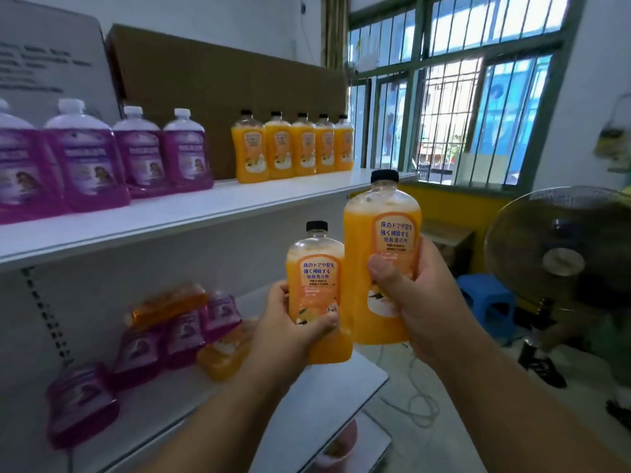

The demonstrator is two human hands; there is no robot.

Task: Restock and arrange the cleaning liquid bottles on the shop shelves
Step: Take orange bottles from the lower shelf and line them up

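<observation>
Holding 2 orange-liquid btls (316,288) upright.

Bright daylight from the barred window (454,97), wide-angle bending and motion blur toward the edges, centre sharp.

- upper shelf (191,213): the white-capped bottles (136,155) stand in a row on the left, black-capped row (293,148) to their right
- cardboard sheet (211,97) stands behind both rows
- lower shelf (327,390): pile of toppled bottles (170,336) at the left
- fan (560,254) and stool (485,298) on the floor, right of the shelves, under the window (454,97)
</observation>
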